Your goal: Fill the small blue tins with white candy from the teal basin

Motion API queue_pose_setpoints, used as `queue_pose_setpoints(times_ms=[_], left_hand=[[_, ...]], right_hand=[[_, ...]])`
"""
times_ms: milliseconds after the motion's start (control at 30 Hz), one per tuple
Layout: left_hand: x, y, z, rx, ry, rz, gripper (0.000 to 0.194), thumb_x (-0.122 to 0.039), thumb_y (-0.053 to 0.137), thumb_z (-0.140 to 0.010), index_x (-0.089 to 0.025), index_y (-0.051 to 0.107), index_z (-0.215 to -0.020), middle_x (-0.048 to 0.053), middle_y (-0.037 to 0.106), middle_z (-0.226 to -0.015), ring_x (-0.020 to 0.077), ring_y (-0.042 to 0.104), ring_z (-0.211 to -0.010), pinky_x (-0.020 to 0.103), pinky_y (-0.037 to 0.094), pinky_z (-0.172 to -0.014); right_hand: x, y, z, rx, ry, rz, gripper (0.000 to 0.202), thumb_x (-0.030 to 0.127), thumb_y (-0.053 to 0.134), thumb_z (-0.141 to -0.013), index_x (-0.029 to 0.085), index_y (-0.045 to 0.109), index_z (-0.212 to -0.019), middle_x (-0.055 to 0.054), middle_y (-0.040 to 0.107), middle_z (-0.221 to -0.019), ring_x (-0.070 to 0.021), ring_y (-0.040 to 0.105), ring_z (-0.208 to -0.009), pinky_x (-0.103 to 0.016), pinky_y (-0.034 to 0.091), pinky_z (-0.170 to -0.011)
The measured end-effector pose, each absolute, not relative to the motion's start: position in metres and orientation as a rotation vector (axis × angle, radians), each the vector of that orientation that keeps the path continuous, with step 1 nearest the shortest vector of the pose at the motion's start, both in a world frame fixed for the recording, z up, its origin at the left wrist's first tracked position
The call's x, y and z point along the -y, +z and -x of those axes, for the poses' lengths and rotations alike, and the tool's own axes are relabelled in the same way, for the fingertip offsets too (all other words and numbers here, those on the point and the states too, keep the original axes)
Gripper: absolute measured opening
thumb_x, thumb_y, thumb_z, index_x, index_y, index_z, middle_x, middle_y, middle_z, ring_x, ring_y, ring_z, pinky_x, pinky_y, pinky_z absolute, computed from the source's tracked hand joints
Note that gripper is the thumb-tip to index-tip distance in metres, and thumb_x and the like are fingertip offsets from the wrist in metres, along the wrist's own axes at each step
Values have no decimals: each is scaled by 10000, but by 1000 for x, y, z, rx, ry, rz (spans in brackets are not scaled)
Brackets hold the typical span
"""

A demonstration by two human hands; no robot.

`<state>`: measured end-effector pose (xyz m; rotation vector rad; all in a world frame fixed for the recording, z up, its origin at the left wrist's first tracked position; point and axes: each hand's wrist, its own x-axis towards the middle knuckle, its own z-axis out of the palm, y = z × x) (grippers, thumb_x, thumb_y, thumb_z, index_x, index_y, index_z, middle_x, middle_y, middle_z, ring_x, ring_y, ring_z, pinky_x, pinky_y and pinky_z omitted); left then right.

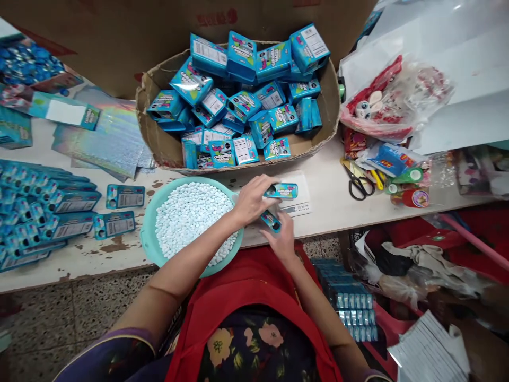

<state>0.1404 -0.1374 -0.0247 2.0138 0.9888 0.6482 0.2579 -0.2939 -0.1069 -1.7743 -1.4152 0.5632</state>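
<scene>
1. Two bare hands of ours met near the front edge of the worn white table (318,223), just right of a mint-green bowl (148,233).
2. Our left hand (251,200) reached across the bowl's right rim, with its fingers bent at the left end of the upper blue box (284,190). We could not tell how tightly they were closed.
3. That upper blue box showed its lettered face over the white scale (303,187); we could not tell whether it rested on it.
4. Our right hand (283,237) had a narrow grip, thumb and fingers on either side of the lower blue box (271,220), which tilted between our two hands.
5. Small white pieces (191,217) filled much of the bowl.
6. Behind the bowl and the scale, we had a cut-down cardboard carton (238,168) heaped with blue packets (243,106), lying at many angles.
7. To our left, two single blue boxes (125,196) lay beside packed rows of blue boxes (43,207). Shiny silvery sheets (103,138) were spread behind them, and blue wrapped pieces (29,61) filled a container at the far corner.
8. To our right lay black-handled scissors (358,183), a yellow-handled tool (376,179) and a clear and red plastic bag (397,106), with a small toy face (363,110) on it.
9. Below the table, on our right, sat more blue packs (356,313), near crumpled bags (417,276) and a printed sheet (431,347).
</scene>
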Motion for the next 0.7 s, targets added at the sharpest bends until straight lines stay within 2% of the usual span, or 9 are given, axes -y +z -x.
queue_pose_setpoints(times_ms=[67, 133, 200, 267, 333, 400, 533, 700], left_hand=[[156, -11, -115, -983, 712, -1911, 372, -363, 732, -759, -250, 633, -1099, 68, 672, -1062, 230, 607, -997, 342, 439, -893], [174, -3, -95, -986, 707, -1756, 385, -376, 769, -718, -250, 661, -1066, 65, 685, -1059, 231, 616, -1004, 355, 441, -919], [190, 0, -79, -998, 705, -1508, 429, -413, 789, -686, -250, 673, -1066, 65, 689, -1072, 234, 622, -1023, 365, 447, -941], [201, 0, -68, -983, 801, -1143, 506, -511, 743, -709, -248, 649, -1132, 78, 680, -1108, 235, 624, -1052, 369, 466, -942], [207, 1, -60, -938, 952, -728, 590, -647, 606, -768, -224, 623, -1179, 106, 668, -1143, 235, 627, -1074, 367, 488, -931], [208, 1, -55, -890, 1038, -381, 641, -707, 465, -820, -180, 638, -1142, 134, 667, -1144, 232, 636, -1072, 364, 501, -929], [206, -4, -48, -873, 1001, 23, 508, -585, 469, -891, -122, 676, -929, 130, 706, -970, 209, 677, -951, 334, 524, -882], [210, -11, -35, -850, 1056, 107, 309, -350, 481, -935, -107, 670, -905, 93, 694, -861, 195, 676, -877, 300, 522, -802]], right_hand=[[292, -84, -263, 1273, 443, 1763, 799, 417, 771, -713, 186, 365, -1361, -204, 477, -1361, -318, 469, -1289, -559, 427, -1036], [286, -56, -267, 1235, 519, 1727, 857, 425, 779, -707, 196, 327, -1397, -194, 458, -1391, -308, 472, -1294, -523, 440, -1031], [277, -29, -266, 1373, 761, 1691, 632, 408, 741, -759, 221, 470, -1298, -130, 607, -1234, -264, 598, -1134, -449, 506, -950], [267, -8, -260, 1532, 896, 1635, 407, 386, 716, -793, 241, 585, -1150, -72, 691, -1054, -230, 661, -957, -390, 542, -842], [261, 6, -250, 1657, 842, 1566, 356, 361, 728, -788, 256, 613, -1108, -57, 708, -1011, -229, 665, -908, -378, 538, -798], [258, 11, -239, 1777, 701, 1513, 393, 336, 742, -779, 265, 606, -1141, -60, 714, -1026, -244, 660, -924, -394, 517, -810], [255, 6, -222, 2002, 492, 1494, 378, 336, 737, -789, 248, 611, -1135, -66, 732, -981, -256, 664, -885, -400, 483, -786], [253, 7, -212, 2027, 458, 1501, 351, 353, 730, -801, 224, 617, -1107, -64, 732, -966, -238, 664, -885, -379, 479, -796]])
